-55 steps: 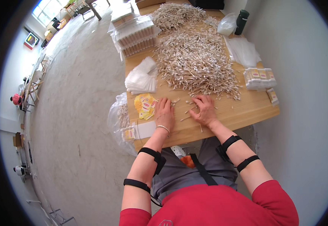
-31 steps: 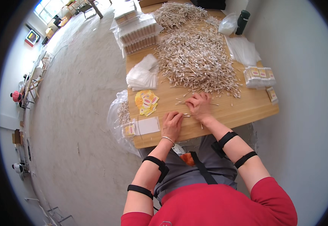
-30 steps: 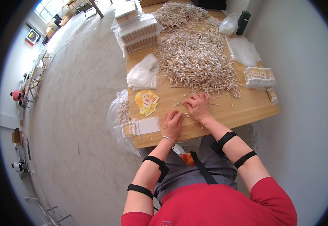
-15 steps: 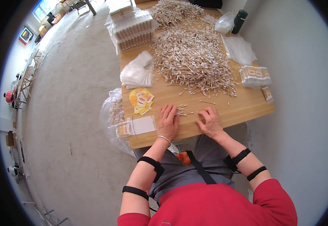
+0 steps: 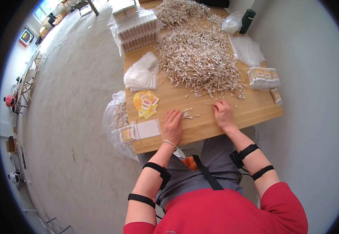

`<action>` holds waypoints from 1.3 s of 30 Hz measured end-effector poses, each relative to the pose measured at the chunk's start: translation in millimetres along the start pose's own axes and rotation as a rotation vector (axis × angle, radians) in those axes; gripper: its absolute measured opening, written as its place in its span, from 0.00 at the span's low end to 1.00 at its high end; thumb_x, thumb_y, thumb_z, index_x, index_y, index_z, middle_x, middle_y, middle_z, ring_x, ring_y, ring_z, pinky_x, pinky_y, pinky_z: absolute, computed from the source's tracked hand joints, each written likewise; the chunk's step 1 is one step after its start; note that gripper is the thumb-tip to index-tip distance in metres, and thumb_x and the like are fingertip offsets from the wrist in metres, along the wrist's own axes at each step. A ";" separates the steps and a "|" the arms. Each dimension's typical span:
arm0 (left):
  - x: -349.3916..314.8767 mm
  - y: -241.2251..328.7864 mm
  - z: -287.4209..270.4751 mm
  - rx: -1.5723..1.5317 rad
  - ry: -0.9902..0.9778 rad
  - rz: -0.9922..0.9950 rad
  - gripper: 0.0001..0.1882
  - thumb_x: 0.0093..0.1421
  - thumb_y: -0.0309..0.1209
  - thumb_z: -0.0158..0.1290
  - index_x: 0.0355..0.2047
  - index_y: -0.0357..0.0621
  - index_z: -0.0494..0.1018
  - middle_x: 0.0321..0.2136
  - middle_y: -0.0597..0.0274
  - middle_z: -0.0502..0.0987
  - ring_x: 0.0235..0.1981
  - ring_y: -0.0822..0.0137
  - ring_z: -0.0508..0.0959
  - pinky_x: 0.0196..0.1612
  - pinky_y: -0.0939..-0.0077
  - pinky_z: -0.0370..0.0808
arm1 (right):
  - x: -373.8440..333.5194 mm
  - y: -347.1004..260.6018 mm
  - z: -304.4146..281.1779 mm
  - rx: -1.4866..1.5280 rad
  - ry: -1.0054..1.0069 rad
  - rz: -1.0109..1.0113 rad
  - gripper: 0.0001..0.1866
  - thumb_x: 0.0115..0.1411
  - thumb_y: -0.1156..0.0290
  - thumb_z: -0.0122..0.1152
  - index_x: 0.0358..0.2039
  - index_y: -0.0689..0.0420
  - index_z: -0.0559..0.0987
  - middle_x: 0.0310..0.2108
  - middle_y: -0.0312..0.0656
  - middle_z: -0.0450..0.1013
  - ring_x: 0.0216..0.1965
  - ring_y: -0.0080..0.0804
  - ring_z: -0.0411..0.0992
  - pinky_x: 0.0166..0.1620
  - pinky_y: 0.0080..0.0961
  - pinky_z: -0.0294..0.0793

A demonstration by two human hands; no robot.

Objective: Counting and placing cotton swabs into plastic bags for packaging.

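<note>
One hand, the left (image 5: 172,124), lies palm down, its grip hidden; just right of its fingers, nearer it than the other hand, a swab cluster (image 5: 189,113) runs roughly sideways. A lone swab (image 5: 207,103) points left from the right hand's (image 5: 223,115) bent fingertips, pinched or merely touched, I cannot tell.

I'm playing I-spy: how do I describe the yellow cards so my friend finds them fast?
Find the wooden table, then its left side. The yellow cards lie between whitish plastic bags and a flat white rectangle, near the left hand. They're a loose, overlapping heap, yellower than everything beside them.
</note>
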State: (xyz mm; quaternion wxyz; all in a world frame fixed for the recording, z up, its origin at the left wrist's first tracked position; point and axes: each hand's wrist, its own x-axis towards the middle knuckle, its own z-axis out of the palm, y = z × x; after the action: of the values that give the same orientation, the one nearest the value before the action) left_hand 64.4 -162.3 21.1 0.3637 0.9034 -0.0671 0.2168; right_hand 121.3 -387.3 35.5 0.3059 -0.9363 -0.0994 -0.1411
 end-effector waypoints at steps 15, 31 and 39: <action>-0.8 -3.6 -1.9 -0.044 0.017 -0.010 0.09 0.59 0.26 0.53 0.39 0.40 0.78 0.41 0.53 0.78 0.50 0.53 0.74 0.60 0.56 0.64 | -12.7 -21.2 9.3 0.124 -0.159 -0.114 0.03 0.52 0.74 0.61 0.29 0.58 0.78 0.32 0.44 0.70 0.37 0.44 0.70 0.41 0.35 0.71; -0.3 0.4 -8.0 -0.056 -0.032 -0.014 0.30 0.51 0.20 0.54 0.56 0.37 0.62 0.48 0.45 0.71 0.54 0.47 0.69 0.59 0.60 0.65 | -6.2 -73.0 46.6 0.381 -0.188 -0.034 0.14 0.52 0.79 0.55 0.41 0.62 0.77 0.42 0.51 0.69 0.44 0.47 0.69 0.49 0.37 0.68; -1.9 -6.4 -8.3 -0.378 0.011 -0.231 0.27 0.55 0.14 0.40 0.57 0.34 0.62 0.51 0.44 0.71 0.55 0.54 0.71 0.60 0.66 0.63 | -26.0 -90.5 48.8 -0.291 -0.402 -0.424 0.39 0.60 0.53 0.49 0.63 0.67 0.54 0.66 0.55 0.48 0.68 0.51 0.43 0.68 0.44 0.40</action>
State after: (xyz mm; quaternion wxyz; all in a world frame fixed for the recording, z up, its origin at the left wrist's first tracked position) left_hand 61.6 -152.0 21.5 0.5493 0.8197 -0.0009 0.1623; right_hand 82.1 -288.8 38.6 0.1070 -0.9378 -0.3293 -0.0265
